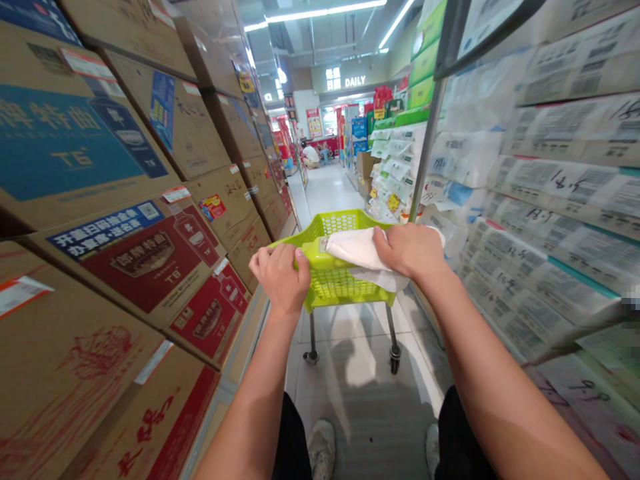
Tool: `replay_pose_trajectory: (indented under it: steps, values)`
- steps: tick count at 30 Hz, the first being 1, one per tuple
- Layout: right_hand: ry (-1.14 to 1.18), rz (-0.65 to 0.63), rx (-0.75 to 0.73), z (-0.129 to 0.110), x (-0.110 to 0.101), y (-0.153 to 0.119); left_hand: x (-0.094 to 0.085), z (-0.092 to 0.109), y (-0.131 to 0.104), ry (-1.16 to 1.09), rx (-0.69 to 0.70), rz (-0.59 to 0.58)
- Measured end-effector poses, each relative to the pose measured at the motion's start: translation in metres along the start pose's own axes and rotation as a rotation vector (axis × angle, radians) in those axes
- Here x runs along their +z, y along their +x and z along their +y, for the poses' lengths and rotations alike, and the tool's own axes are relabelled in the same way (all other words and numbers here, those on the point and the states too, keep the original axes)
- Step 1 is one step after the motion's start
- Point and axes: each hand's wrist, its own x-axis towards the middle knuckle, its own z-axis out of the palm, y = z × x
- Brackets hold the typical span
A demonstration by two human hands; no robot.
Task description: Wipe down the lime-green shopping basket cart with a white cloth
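A lime-green shopping cart [345, 287] stands on the tiled floor in front of me, its basket of open mesh. My left hand [284, 273] is closed round the left end of its handle. At the right end, my right hand [413, 250] is wrapped round a white cloth [353, 248] lying over the handle, pressing it there. Part of the cloth hangs down behind the handle over the basket's mesh. Beneath the basket, two wheels show on dark legs.
Stacked cardboard boxes [200, 260] line the left side. Packaged paper goods [540, 220] are piled close on the right, beside a metal post [427, 153]. The aisle floor [330, 190] runs ahead towards a crouching person [311, 156] and red displays.
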Motion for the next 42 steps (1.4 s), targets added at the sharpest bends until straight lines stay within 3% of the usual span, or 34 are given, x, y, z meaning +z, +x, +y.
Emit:
replay_pose_trajectory:
  steps: [4,12,17,21,28,33,38,42]
  values:
    - [0.006,0.042,0.026,-0.004,0.004,-0.004,-0.003,-0.005,-0.001,0.001,-0.004,-0.014]
    - [0.110,0.527,-0.126,0.004,0.052,-0.015,-0.006,-0.007,0.000,-0.029,-0.038,-0.063]
    - [0.218,0.653,-0.162,-0.002,0.068,-0.026,-0.007,-0.004,0.000,-0.027,-0.079,-0.076]
    - [0.236,0.574,-0.163,-0.010,0.055,-0.034,-0.009,0.000,0.000,-0.022,-0.099,-0.074]
    - [0.190,0.243,-0.084,-0.016,0.019,-0.025,-0.009,0.014,-0.001,-0.092,-0.064,-0.023]
    - [0.236,0.263,-0.221,-0.035,0.013,-0.023,-0.009,0.024,-0.007,-0.172,-0.011,-0.039]
    - [0.239,0.323,-0.319,-0.047,-0.003,-0.023,-0.011,0.022,-0.012,-0.400,-0.085,0.072]
    - [0.214,0.176,-0.305,-0.049,-0.012,-0.019,-0.011,0.005,-0.014,-0.455,-0.008,0.071]
